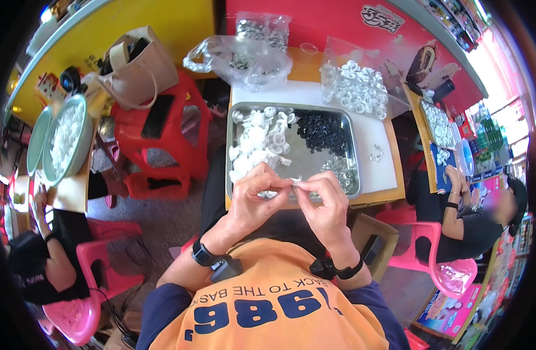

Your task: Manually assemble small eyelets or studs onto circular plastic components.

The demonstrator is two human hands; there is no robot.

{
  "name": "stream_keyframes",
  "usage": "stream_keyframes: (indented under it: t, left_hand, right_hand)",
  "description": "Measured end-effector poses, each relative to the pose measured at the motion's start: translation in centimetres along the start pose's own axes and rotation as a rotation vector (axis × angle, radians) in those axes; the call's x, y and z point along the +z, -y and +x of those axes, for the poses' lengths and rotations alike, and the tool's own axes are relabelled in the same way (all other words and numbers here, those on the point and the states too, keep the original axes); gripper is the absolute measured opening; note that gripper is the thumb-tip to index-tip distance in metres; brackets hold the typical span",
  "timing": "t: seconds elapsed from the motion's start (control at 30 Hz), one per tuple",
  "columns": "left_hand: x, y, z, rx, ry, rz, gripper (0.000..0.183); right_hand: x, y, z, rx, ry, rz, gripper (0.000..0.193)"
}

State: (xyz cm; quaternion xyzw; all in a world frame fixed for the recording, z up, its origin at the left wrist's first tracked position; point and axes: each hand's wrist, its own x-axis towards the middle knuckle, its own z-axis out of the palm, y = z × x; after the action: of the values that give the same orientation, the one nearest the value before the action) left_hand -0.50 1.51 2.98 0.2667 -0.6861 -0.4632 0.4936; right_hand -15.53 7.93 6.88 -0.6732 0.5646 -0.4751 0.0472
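Note:
My left hand (pixel 257 189) and my right hand (pixel 325 198) meet over the near edge of a metal tray (pixel 230 135). Between their pinched fingertips is a small white plastic piece (pixel 296 179), largely covered by the fingers. The tray holds a heap of white plastic parts (pixel 261 137) on its left. Small black parts (pixel 319 131) lie in a pile at the far right of it, and small clear or silvery pieces (pixel 339 166) sit nearer, beside my right hand.
A bag of white ring-shaped parts (pixel 358 87) and clear plastic bags (pixel 244 61) lie beyond the tray. A few small metal bits (pixel 375 153) rest on the white board (pixel 370 172). Left, a red stool (pixel 180 137) bears a handbag (pixel 142 70) and a phone (pixel 159 116). People sit at both sides.

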Motion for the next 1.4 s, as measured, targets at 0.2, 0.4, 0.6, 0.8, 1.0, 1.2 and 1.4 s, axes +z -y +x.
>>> stream_keyframes:
  t: [0.2,0.4,0.6,0.8,1.0,1.2,1.4]
  left_hand:
    - [0.1,-0.7,3.1,0.033,0.117,-0.091,0.024]
    - [-0.1,-0.1,4.7,0.221,0.203,0.083,0.026]
    - [0.6,-0.3,4.5,0.264,0.208,0.129,0.029]
    - [1.2,-0.8,4.9,0.332,0.175,0.166,0.032]
    - [1.7,-1.0,4.8,0.337,0.148,0.219,0.031]
    - [2.4,-0.9,4.5,0.306,0.139,0.263,0.03]
    - [2.5,-0.9,4.8,0.294,0.163,0.268,0.028]
  right_hand:
    - [-1.0,-0.6,0.5,0.104,-0.126,0.07,0.024]
    - [-0.9,-0.4,1.2,0.06,-0.151,-0.02,0.028]
    - [-0.5,-0.9,1.0,0.117,-0.181,-0.002,0.031]
    - [-0.3,-2.3,1.6,-0.011,-0.242,-0.047,0.031]
    - [-0.1,-2.8,1.8,0.004,-0.264,-0.016,0.031]
    - [-0.1,-3.2,1.6,0.052,-0.276,0.013,0.028]
    - [-1.0,-3.8,1.4,0.04,-0.271,0.015,0.028]
